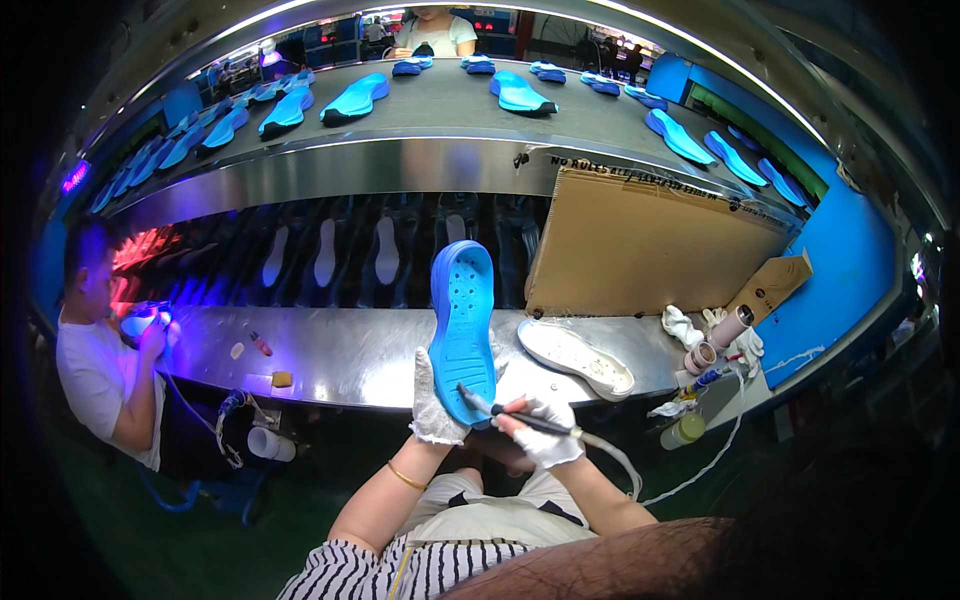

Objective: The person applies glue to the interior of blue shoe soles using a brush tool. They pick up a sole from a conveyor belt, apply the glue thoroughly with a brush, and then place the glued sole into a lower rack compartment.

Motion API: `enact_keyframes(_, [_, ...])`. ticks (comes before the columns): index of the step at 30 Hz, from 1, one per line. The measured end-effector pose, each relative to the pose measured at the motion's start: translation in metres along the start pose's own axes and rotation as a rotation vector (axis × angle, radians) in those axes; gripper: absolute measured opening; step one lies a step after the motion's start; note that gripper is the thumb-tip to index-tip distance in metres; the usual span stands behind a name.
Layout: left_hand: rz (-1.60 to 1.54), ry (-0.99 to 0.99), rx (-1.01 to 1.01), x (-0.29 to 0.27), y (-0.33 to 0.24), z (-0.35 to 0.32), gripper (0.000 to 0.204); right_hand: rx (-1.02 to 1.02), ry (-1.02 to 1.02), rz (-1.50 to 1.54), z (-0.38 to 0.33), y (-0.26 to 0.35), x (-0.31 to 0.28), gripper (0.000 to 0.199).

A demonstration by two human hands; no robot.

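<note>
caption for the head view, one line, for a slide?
Gloved left hand holds a blue shoe sole upright while the right hand applies a pen-like tool to its heel.

Head cam: on my head, looks down and forward, close over my hands.
Faces: steel bench [350, 350], conveyor [440, 100] beyond.
</note>
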State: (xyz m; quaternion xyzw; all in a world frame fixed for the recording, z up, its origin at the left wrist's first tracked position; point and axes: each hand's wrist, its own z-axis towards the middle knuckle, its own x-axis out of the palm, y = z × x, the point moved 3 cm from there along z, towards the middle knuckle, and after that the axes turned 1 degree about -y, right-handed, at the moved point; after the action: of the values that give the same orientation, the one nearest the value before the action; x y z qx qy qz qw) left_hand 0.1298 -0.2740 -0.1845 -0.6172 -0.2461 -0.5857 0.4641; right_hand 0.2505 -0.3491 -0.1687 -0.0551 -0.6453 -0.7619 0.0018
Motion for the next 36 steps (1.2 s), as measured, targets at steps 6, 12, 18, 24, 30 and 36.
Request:
enact_keyframes(6, [-0.046, 0.032, -0.019, -0.018, -0.008, 0.003, 0.076, 0.261, 0.199, 0.082, 0.005, -0.002, 0.005, 0.012])
enact_keyframes(12, [-0.073, 0.037, -0.058, -0.008, -0.022, 0.006, 0.07, 0.043, 0.206, -0.073, 0.0, 0.007, 0.005, 0.017])
enact_keyframes(18, [-0.108, 0.137, -0.128, 0.005, -0.028, 0.012, 0.062, 0.171, 0.149, 0.127, 0.004, 0.005, 0.001, 0.015])
enact_keyframes(24, [-0.034, 0.024, -0.116, -0.004, -0.035, 0.012, 0.06, -0.062, 0.283, 0.064, -0.011, -0.006, -0.001, 0.016])
enact_keyframes(30, [-0.027, 0.009, -0.153, -0.017, -0.036, 0.015, 0.06, 0.033, 0.171, 0.228, -0.003, 0.013, 0.004, 0.014])
enact_keyframes(36, [-0.016, -0.016, -0.174, -0.024, -0.039, 0.018, 0.061, 0.055, 0.319, 0.189, -0.008, -0.005, 0.006, 0.016])
